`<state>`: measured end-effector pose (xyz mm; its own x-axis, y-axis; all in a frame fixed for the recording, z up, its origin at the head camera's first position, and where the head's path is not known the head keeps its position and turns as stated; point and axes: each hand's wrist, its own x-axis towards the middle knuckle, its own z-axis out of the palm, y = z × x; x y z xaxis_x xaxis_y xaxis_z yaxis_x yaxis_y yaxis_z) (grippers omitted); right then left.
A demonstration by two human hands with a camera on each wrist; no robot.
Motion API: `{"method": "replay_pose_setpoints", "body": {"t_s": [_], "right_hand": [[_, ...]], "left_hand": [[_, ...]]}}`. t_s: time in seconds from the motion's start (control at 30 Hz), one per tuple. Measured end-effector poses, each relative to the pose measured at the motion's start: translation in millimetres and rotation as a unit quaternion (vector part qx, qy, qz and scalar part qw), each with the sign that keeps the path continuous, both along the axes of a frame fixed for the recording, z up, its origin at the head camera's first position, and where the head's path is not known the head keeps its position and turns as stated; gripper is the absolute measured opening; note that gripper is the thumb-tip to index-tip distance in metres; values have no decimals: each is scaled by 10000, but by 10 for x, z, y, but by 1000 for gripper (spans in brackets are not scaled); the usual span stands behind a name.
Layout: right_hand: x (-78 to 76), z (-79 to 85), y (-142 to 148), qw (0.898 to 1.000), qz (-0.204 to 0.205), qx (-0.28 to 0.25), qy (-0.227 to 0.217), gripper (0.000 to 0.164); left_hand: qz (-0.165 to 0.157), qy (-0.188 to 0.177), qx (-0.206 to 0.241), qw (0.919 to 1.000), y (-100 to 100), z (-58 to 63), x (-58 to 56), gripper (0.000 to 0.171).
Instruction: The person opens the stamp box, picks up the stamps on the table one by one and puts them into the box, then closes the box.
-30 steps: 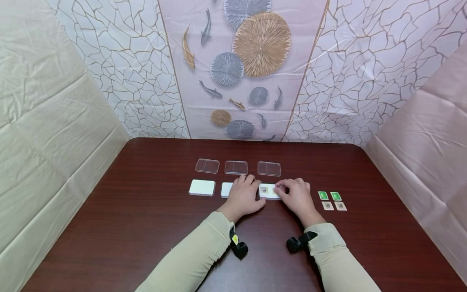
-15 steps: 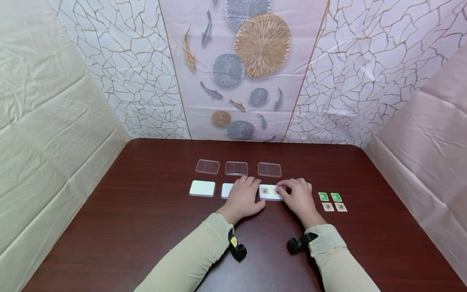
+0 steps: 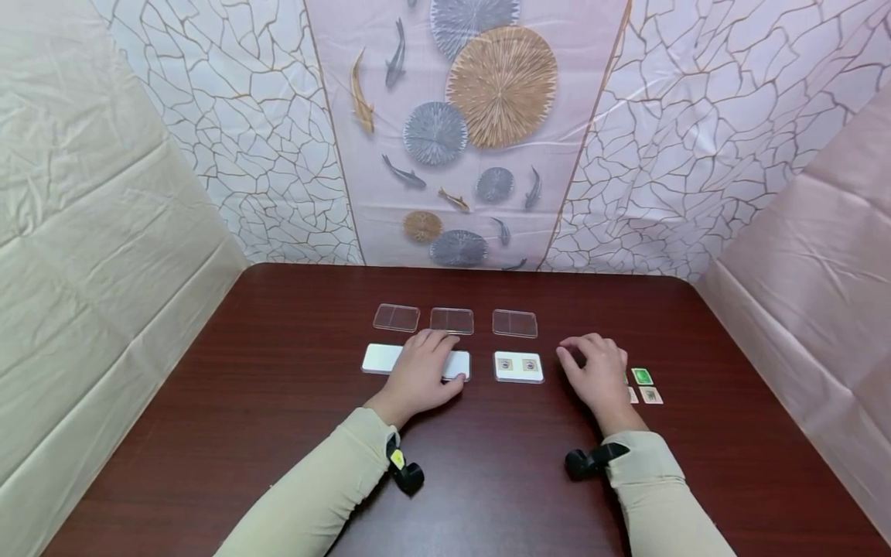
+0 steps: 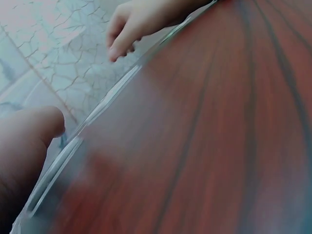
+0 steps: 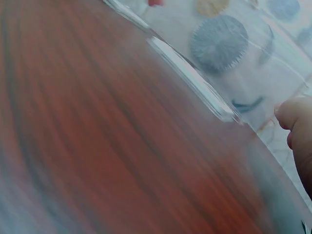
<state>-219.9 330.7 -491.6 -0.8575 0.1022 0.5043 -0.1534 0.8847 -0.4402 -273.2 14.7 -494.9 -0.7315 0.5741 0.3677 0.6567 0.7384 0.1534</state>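
Observation:
My left hand (image 3: 421, 371) is over the gap between two flat white cases, the left case (image 3: 378, 359) and the middle case (image 3: 459, 362). Its fingers extend forward and partly hide both; whether they touch is hard to tell. A third white case (image 3: 518, 377) lies uncovered between my hands, with two small picture cards (image 3: 530, 365) side by side on it. My right hand (image 3: 600, 379) hovers right of that case, fingers loosely bent, nothing visible in them. It partly covers the left column of small square cards, beside a green card (image 3: 642, 377) and a beige card (image 3: 651, 395).
Behind the white cases, three clear plastic lids stand in a row: a left lid (image 3: 396, 318), a middle lid (image 3: 452, 320) and a right lid (image 3: 515, 323). The dark wooden table (image 3: 278, 464) ends at a patterned cloth backdrop (image 3: 445, 155).
My right hand has let go of the card on the third case and moved right towards the loose cards. My left hand has slid left, off the middle case's right end.

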Motion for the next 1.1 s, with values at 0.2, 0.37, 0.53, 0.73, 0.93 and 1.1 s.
{"method": "replay_pose_setpoints", "body": {"t_s": [0.2, 0.37, 0.53, 0.73, 0.93, 1.1], "right_hand": [[78, 19, 238, 9994, -237, 236, -58, 18], [182, 46, 453, 9982, -325, 426, -270, 22], [316, 75, 666, 9954, -505, 451, -679, 27], [394, 71, 805, 9916, -655, 453, -1016, 31], [385, 83, 778, 9888, -593, 661, -1200, 36], [379, 96, 741, 9876, -674, 827, -1148, 32]], "left_hand": [[114, -80, -195, 9997, -225, -2, -41, 65], [158, -173, -258, 9994, -326, 5, -66, 66], [72, -285, -221, 9993, -353, 1, -70, 66], [66, -307, -259, 9992, -357, -18, -78, 62], [70, -349, -220, 9991, -363, -43, -105, 60], [44, -335, -195, 9992, -370, -54, -120, 59]]}}
